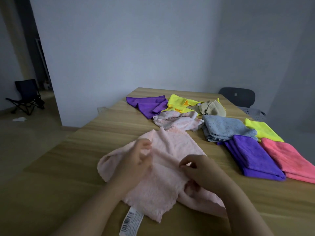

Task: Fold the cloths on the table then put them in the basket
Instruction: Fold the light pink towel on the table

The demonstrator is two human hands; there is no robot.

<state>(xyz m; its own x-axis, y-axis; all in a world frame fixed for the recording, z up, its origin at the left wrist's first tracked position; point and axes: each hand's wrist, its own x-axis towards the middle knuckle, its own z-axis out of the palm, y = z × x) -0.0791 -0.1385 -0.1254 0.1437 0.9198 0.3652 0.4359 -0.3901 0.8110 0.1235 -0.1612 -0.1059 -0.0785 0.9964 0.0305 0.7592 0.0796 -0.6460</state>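
Folding chair [27, 97]: I see it black and opened out on the floor, far left, near the doorway.
Office chair [237, 96]: I see its dark backrest just past the table's far right corner.
Wall socket [102, 109]: white, low on the wall beside the table's far left edge.
Scrap [19, 119]: I make out something pale on the floor near the folding chair; too blurred to name.

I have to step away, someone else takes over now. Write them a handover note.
Left hand and right hand both pinch the pale pink cloth, spread on the table and not yet folded.
Folded, at the right: purple cloth, coral cloth, yellow-green cloth, blue-grey cloth.
Still crumpled at the far end: purple, yellow, beige, and pink-white cloths.
The grey basket sits beyond the table's far right edge; nothing visibly in it yet.
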